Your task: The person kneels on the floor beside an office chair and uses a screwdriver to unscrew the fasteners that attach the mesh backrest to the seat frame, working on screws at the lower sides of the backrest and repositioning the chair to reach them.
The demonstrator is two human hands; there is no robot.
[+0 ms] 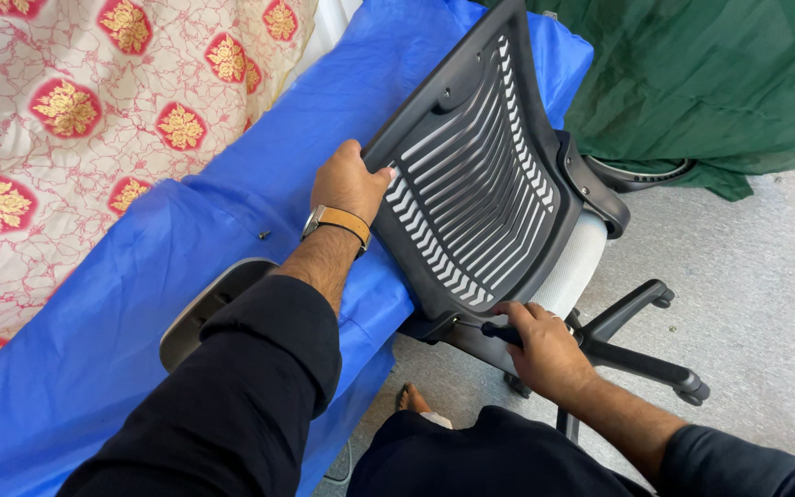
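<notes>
Black sleeves, left hand (350, 182) gripping ribbed plastic chair back (471, 175), right hand (545, 350) clutching dark tool handle (501, 333)

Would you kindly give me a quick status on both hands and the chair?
Left hand gripping the slatted chair backrest edge. Right hand closed on a dark tool handle at the backrest's lower bracket. Blue sheet alongside, nothing blocking.

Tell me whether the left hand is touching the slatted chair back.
Touching. The head view shows the left hand gripping the edge of the slatted chair back, thumb pressed on its slats.
</notes>
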